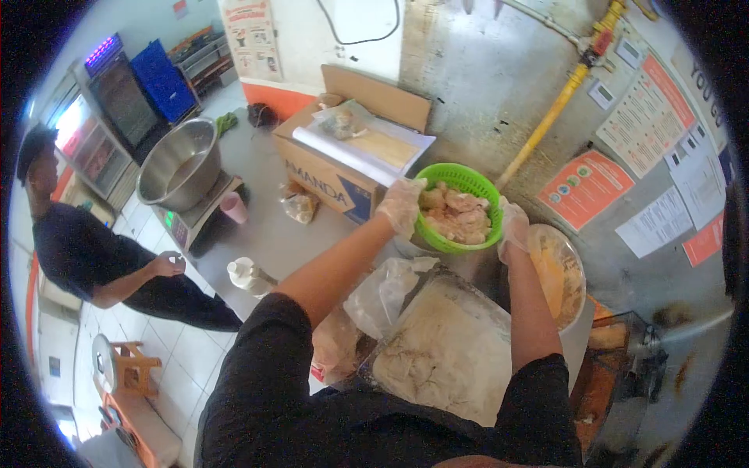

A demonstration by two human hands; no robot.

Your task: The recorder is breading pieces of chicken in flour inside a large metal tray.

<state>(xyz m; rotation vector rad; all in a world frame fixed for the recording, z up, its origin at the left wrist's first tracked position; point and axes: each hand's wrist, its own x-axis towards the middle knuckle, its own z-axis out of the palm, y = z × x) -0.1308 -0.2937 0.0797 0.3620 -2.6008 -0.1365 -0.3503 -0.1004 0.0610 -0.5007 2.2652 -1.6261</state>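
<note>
Between both my hands is a round green plastic colander (pixel 429 237) filled with raw, pale pieces of meat (pixel 457 215), likely chicken. My left hand (pixel 402 206), in a clear disposable glove, grips its left rim. On the opposite side, my right hand (pixel 514 228), gloved the same way, grips the rim. Nearer to my body lies a rectangular tray of pale flour-like powder (pixel 442 357). A crumpled clear plastic bag (pixel 383 295) touches its upper left side. Beside my right forearm stands a round clear tub (pixel 556 275) with orange-yellow contents.
A cardboard box (pixel 319 175) with papers on top stands behind my left hand. Farther left, a large steel bowl (pixel 181 169) rests on a digital scale, near a pink cup (pixel 234 207) and a white bottle (pixel 248 275). Another person (pixel 88 251) stands beyond the table's left edge.
</note>
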